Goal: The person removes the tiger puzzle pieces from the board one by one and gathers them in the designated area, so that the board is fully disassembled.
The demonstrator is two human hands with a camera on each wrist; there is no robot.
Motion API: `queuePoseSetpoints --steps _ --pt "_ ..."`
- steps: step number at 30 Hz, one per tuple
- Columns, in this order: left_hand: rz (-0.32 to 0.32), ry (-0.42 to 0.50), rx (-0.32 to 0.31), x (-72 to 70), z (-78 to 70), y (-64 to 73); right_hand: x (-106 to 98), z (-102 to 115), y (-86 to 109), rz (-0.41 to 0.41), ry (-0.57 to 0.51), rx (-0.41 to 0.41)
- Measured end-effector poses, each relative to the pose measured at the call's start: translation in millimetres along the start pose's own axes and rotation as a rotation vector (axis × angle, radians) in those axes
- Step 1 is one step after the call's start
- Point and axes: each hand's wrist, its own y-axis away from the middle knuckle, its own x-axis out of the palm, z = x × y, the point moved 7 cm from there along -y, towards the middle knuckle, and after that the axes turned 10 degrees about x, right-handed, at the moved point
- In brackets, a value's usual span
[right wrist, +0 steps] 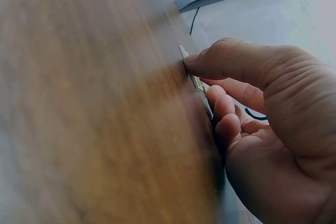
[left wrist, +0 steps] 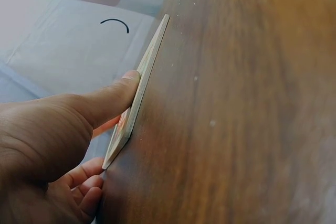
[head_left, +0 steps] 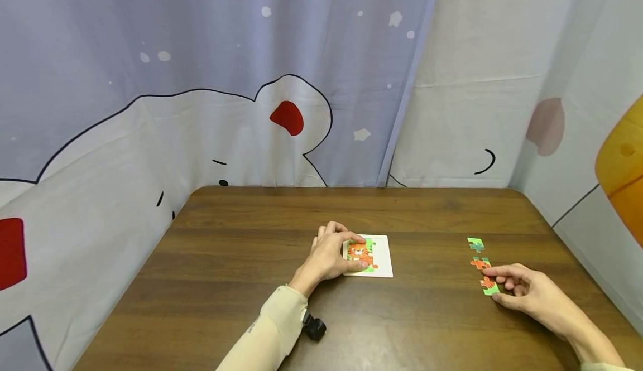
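A white puzzle board [head_left: 384,256] lies flat on the table, partly filled with pieces that show an orange tiger face [head_left: 358,250] on green. My left hand [head_left: 326,255] rests over the board's left side, its thumb and forefinger pressing on the top. In the left wrist view the thumb [left wrist: 118,95] touches near the board's edge [left wrist: 144,85], and the other fingers are beyond its corner. At the right, my right hand [head_left: 534,293] pinches an orange and green puzzle piece [head_left: 489,285] between thumb and forefinger, low at the tabletop.
Farther back from the right hand lie an orange and teal puzzle piece [head_left: 480,263] and a green and teal puzzle piece [head_left: 476,244]. The brown wooden table [head_left: 226,259] ends against a printed curtain [head_left: 226,131] at the back and sides.
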Motion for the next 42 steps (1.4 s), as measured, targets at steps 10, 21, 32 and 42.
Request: queuePoseSetpoints --steps 10,21,32,42 --pt "0.062 -0.004 -0.098 -4.5 -7.1 -1.5 0 5 0.3 0.021 -0.028 0.013" --pt "0.071 -0.033 -0.117 -8.5 -9.7 -2.7 1 57 -20.6 -0.08 -0.07 -0.014" --pt "0.062 -0.051 -0.105 -11.8 -9.2 -2.6 34 112 -65.3 -0.059 -0.145 -0.037" --pt "0.051 -0.061 -0.104 -13.2 -10.7 -2.9 98 141 -103.7 0.02 -0.319 0.006"
